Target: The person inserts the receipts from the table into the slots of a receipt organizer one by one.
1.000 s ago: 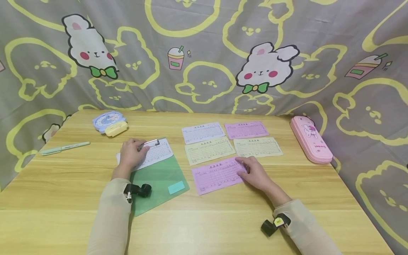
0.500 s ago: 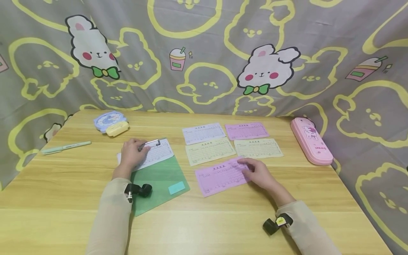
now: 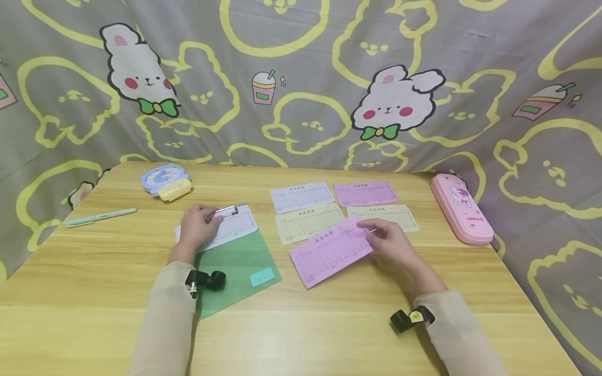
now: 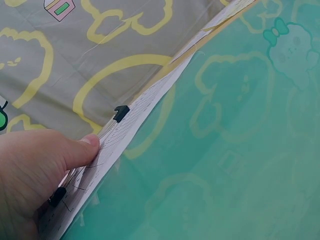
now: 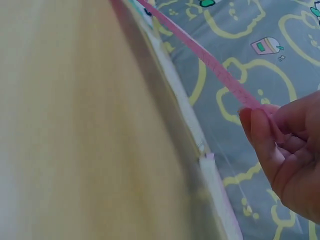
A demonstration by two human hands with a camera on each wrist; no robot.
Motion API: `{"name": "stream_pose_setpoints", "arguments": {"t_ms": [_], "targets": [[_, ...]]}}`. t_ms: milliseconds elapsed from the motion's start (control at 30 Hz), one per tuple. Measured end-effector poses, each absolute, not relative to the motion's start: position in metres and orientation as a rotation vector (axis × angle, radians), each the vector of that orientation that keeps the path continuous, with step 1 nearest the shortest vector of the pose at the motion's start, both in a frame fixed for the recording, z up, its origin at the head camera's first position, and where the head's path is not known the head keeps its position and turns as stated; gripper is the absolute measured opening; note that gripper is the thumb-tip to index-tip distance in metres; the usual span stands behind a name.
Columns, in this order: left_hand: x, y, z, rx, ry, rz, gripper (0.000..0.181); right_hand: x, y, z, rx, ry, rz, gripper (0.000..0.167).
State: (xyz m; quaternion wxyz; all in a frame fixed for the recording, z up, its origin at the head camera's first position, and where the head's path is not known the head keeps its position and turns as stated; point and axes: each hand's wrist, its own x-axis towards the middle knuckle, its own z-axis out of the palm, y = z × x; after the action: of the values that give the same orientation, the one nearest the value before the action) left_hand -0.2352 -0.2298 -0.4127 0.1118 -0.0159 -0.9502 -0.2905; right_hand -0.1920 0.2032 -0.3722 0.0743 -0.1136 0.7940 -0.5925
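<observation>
Right hand (image 3: 395, 245) pinches a lilac-pink, rectangular printed paper slip (image 3: 329, 254) between thumb and fingers at its two-o'clock corner; the grip is narrow. Left hand (image 3: 195, 230) grips the wire-framed metal clip with black ends (image 3: 229, 211) at twelve on the translucent green flat clipboard (image 3: 235, 279); its thumb lies along the wire, other fingertips hidden from us. We cannot tell whether the clip is raised or pressing.

We judge the step in hand to be picking up the lilac-pink slip while the clip is tended. The next move, we reckon, calls for keeping that corner pinch light and level, clearing the neighbouring slips without dragging them, and holding the clipboard steady.

The slip lies at three o'clock from the clipboard, apart from it. Its pinched end is up off the table and tilted; we cannot tell whether its far end touches wood. Dark ruled grid, heading along the top, face up, fairly flat; one sheet or several, we cannot say. In the head view it overlaps pale yellow rectangular paper slips (image 3: 308, 224) towards twelve. A white printed paper slip (image 3: 242, 223) lies under the clip.
</observation>
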Motion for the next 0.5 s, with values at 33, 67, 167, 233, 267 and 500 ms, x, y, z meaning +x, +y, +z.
{"name": "stream_pose_setpoints", "arguments": {"t_ms": [33, 67, 167, 233, 267, 500], "targets": [[-0.235, -0.23, -0.413, -0.043, -2.79, -0.854, 0.035, -0.194, 0.201, -0.37, -0.373, 2.417, -1.752, 0.029], [-0.235, -0.23, -0.413, -0.039, -2.792, -0.855, 0.035, -0.197, 0.199, -0.368, -0.407, 2.445, -1.73, 0.028], [-0.235, -0.23, -0.412, -0.036, -2.795, -0.859, 0.036, -0.203, 0.188, -0.363, -0.469, 2.479, -1.689, 0.026], [-0.236, -0.23, -0.412, -0.038, -2.795, -0.861, 0.036, -0.207, 0.177, -0.361, -0.491, 2.461, -1.685, 0.025], [-0.236, -0.23, -0.412, -0.04, -2.795, -0.862, 0.036, -0.21, 0.172, -0.361, -0.495, 2.441, -1.695, 0.025], [-0.236, -0.229, -0.412, -0.039, -2.796, -0.852, 0.036, -0.225, 0.132, -0.365, -0.539, 2.339, -1.728, 0.03]]}}
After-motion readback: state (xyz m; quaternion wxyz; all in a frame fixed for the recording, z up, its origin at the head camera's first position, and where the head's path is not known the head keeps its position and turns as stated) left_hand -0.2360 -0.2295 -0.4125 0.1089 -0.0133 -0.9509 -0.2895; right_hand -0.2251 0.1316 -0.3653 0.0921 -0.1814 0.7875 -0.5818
